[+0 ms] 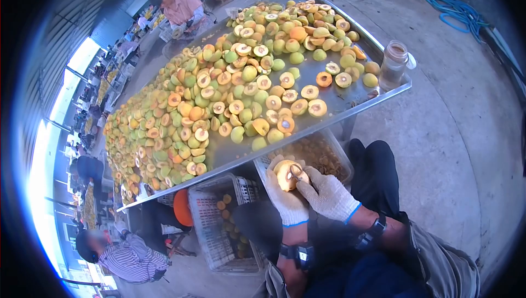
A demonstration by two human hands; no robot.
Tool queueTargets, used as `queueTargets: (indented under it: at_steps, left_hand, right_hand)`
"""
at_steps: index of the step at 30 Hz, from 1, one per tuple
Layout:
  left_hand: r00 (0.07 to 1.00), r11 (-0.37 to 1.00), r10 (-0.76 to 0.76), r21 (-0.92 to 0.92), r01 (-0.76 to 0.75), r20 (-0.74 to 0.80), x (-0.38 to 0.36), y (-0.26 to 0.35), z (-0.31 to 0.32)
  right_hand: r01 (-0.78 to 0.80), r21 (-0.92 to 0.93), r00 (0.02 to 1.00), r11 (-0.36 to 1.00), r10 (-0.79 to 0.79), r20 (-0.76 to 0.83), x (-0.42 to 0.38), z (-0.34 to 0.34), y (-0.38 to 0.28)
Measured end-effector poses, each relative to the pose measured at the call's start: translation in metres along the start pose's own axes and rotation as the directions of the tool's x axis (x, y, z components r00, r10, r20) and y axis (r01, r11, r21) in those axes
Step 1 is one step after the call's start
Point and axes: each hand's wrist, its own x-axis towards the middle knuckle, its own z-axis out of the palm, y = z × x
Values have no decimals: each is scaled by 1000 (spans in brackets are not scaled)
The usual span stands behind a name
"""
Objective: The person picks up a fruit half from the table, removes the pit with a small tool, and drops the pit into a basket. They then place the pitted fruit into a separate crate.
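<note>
My left hand (287, 198), in a white knitted glove with a blue cuff, holds a cut half fruit (287, 175) with its flesh side up. Close against it on the right, my right hand (329, 195), gloved alike, has thumb and fingers pinched at the fruit's centre, on a small looped tool that is hard to make out. Both hands are over a bin (342, 161) of small brownish pieces, below the near edge of a metal table (224, 154). Many halved yellow, green and orange fruits (235, 106) cover the table.
A clear jar (393, 65) stands on the table's right corner. A white crate (222, 238) with some fruit is at lower left. Beside it sits a person in stripes (134, 258); another person (182, 9) is beyond the table. A blue hose (452, 10) lies on the floor.
</note>
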Motion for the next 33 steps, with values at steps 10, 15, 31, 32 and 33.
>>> queueTargets:
  at_steps: [10,15,31,32,33]
  left_hand:
    - [991,990,77,126,-63,-109,9,-4,2]
    - [986,982,124,153,-107,-107,10,-9,-3]
    - [984,961,-1,272,49,-176,14,4,0]
    - [985,961,0,273,48,-175,13,4,1]
    - [986,943,84,330,-31,-147,10,4,2]
  right_hand:
    - [18,-10,1000,1000,-18,8,2,6,6]
    - [-19,-49,996,999,23,83,2,2,2]
    - [-9,11,975,1000,7,223,-1,4,19]
    - [-29,-5,977,1000,29,212,-1,5,18]
    - [-48,-21,978,999,51,200,0,6,18]
